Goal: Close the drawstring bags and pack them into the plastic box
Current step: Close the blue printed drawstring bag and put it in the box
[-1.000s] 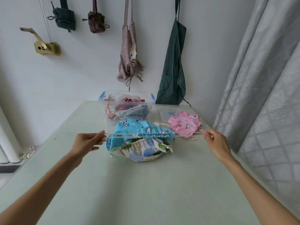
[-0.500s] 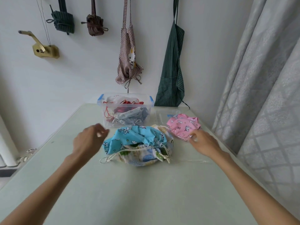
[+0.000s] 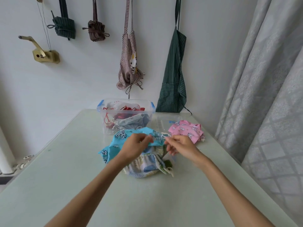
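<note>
Hands, both, met over the blue bag's gathered mouth: left hand [image 3: 136, 145] pinched the bunched blue cloth, right hand [image 3: 179, 145] pinched the cord end beside it. A second before, both hands had been spread wide apart, drawing the cords taut to either side; half a second before, both had let go and hung loose over the pile. Judged meaning: the mouth was cinched and the hands had returned to tidy or knot the cord, with packing not yet begun.

Surface [image 3: 68, 185]: pale green, carrying every item below.

Plastic box [image 3: 105, 126]: clear, blue clips, at the far edge of the surface; already held several bags, red cord and grey print visible through its wall. Its lid appeared to lie flat to its right, hard to make out.

Blue bag [image 3: 114, 145]: animal print, lying just before the box, its mouth drawn into a ruffle between the two hands.

Cream bag [image 3: 144, 167]: leaf-and-blob print, under the blue one and nearest the person, mouth gathered, cord end trailing right.

Pink bag [image 3: 188, 129]: well right of the pile, near the curtain; whether its mouth was closed could not be told.

Cord [image 3: 164, 134]: cream, short length showing above the right hand.
</note>
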Available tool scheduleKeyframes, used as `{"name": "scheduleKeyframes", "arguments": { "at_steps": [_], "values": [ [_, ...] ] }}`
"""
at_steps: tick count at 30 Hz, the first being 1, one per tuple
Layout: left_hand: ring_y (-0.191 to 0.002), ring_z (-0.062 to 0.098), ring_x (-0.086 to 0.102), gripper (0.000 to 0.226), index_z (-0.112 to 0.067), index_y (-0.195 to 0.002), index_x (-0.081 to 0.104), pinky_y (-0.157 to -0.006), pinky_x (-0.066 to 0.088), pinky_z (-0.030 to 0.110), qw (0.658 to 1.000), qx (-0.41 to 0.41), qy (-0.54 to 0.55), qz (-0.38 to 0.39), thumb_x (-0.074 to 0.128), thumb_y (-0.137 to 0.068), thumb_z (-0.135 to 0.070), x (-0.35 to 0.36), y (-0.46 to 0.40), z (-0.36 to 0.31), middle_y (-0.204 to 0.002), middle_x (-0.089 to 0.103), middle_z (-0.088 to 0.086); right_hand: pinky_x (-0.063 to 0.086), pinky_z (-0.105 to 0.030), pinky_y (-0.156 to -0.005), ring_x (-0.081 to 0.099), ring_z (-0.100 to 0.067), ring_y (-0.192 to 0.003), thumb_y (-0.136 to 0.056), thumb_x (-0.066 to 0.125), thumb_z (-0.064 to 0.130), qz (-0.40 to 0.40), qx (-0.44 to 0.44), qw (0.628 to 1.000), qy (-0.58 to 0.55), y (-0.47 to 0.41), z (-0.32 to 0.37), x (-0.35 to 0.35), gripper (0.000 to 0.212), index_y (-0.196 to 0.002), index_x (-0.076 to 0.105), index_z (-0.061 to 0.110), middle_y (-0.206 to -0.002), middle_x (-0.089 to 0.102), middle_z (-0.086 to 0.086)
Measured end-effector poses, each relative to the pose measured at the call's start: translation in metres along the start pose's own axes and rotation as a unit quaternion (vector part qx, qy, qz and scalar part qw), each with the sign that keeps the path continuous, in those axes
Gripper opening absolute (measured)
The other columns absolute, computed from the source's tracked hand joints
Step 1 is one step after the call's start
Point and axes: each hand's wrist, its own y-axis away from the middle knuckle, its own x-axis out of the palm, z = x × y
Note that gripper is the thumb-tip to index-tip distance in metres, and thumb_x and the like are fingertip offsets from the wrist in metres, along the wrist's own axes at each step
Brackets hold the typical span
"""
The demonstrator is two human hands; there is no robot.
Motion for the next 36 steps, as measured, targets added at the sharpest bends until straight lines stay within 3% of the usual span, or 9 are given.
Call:
{"name": "scheduleKeyframes", "arguments": {
  "at_steps": [5, 8, 10, 12, 14, 17, 26, 32, 36],
  "values": [
    [-0.054, 0.011, 0.032, 0.036, -0.016, -0.070, 0.057, -0.052, 0.027, 0.024, 0.987, -0.037, 0.133, -0.088, 0.042, -0.099, -0.031, -0.010, -0.033, -0.001, -0.060, 0.038, -0.003, 0.028, -0.018, -0.047, 0.030, -0.005, -0.041, -0.094, 0.054, 0.029, -0.084, -0.023, 0.996, -0.002, -0.031, 0.008, 0.004, 0.024, -0.077, 0.066, 0.016, -0.044, 0.045, 0.012],
    [-0.052, 0.010, 0.033, 0.037, -0.015, -0.070, 0.055, -0.053, 0.027, 0.026, 0.983, -0.031, 0.106, -0.146, 0.040, -0.100, -0.030, -0.003, -0.049, 0.016, -0.058, 0.039, -0.004, 0.033, -0.022, -0.055, 0.041, -0.006, -0.050, -0.092, 0.056, 0.030, -0.128, -0.035, 0.991, -0.001, -0.050, 0.003, 0.017, 0.023, -0.076, 0.069, 0.018, -0.064, 0.059, 0.003],
    [-0.047, 0.010, 0.029, 0.037, -0.015, -0.071, 0.056, -0.050, 0.024, 0.026, 0.976, -0.044, 0.102, -0.189, 0.040, -0.100, -0.031, 0.001, -0.067, 0.035, -0.055, 0.037, -0.002, 0.037, -0.011, -0.060, 0.053, -0.003, -0.066, -0.092, 0.056, 0.027, -0.135, -0.037, 0.990, 0.024, -0.070, -0.005, 0.025, 0.023, -0.079, 0.070, 0.015, -0.077, 0.066, 0.004],
    [-0.047, 0.012, 0.031, 0.037, -0.019, -0.069, 0.056, -0.051, 0.026, 0.027, 0.969, -0.053, 0.106, -0.215, 0.040, -0.100, -0.032, 0.004, -0.081, 0.052, -0.056, 0.040, 0.001, 0.037, -0.005, -0.059, 0.057, 0.000, -0.074, -0.092, 0.057, 0.027, -0.141, -0.037, 0.988, 0.055, -0.086, -0.014, 0.028, 0.023, -0.082, 0.072, 0.013, -0.080, 0.067, 0.005],
    [-0.058, 0.018, 0.042, 0.037, -0.021, -0.069, 0.057, -0.059, 0.033, 0.029, 0.965, -0.058, 0.110, -0.232, 0.041, -0.100, -0.033, 0.007, -0.094, 0.069, -0.064, 0.050, 0.004, 0.043, -0.011, -0.062, 0.060, -0.005, -0.075, -0.091, 0.058, 0.028, -0.147, -0.040, 0.985, 0.079, -0.102, -0.022, 0.029, 0.022, -0.085, 0.073, 0.012, -0.081, 0.068, 0.004],
    [-0.068, 0.021, 0.050, 0.036, -0.022, -0.069, 0.059, -0.066, 0.039, 0.034, 0.957, -0.072, 0.150, -0.237, 0.043, -0.099, -0.035, 0.013, -0.108, 0.093, -0.070, 0.055, 0.008, 0.046, -0.020, -0.064, 0.062, -0.010, -0.076, -0.091, 0.059, 0.030, -0.157, -0.041, 0.982, 0.100, -0.120, -0.038, 0.031, 0.023, -0.087, 0.073, 0.013, -0.080, 0.069, 0.002],
    [-0.081, 0.022, 0.057, 0.033, -0.017, -0.072, 0.060, -0.079, 0.049, 0.039, 0.945, -0.110, 0.212, -0.223, 0.046, -0.098, -0.030, 0.024, -0.121, 0.127, -0.081, 0.063, 0.011, 0.042, -0.021, -0.067, 0.059, -0.009, -0.078, -0.089, 0.061, 0.030, -0.155, 0.001, 0.981, 0.117, -0.141, -0.063, 0.041, 0.026, -0.096, 0.074, 0.008, -0.090, 0.071, -0.003],
    [-0.074, 0.019, 0.054, 0.035, -0.020, -0.066, 0.055, -0.071, 0.043, 0.033, 0.950, -0.114, 0.207, -0.203, 0.047, -0.098, -0.032, 0.021, -0.116, 0.125, -0.072, 0.059, 0.005, 0.043, -0.018, -0.069, 0.060, -0.010, -0.086, -0.088, 0.063, 0.032, -0.148, 0.022, 0.980, 0.135, -0.138, -0.062, 0.037, 0.028, -0.102, 0.073, 0.010, -0.100, 0.072, -0.004],
    [-0.071, 0.020, 0.048, 0.036, -0.018, -0.065, 0.052, -0.067, 0.039, 0.032, 0.952, -0.118, 0.207, -0.191, 0.046, -0.098, -0.031, 0.017, -0.114, 0.124, -0.070, 0.053, 0.008, 0.036, -0.011, -0.057, 0.057, -0.009, -0.083, -0.089, 0.061, 0.032, -0.126, 0.037, 0.979, 0.157, -0.136, -0.062, 0.035, 0.027, -0.104, 0.072, 0.012, -0.103, 0.071, -0.003]
  ]
}}
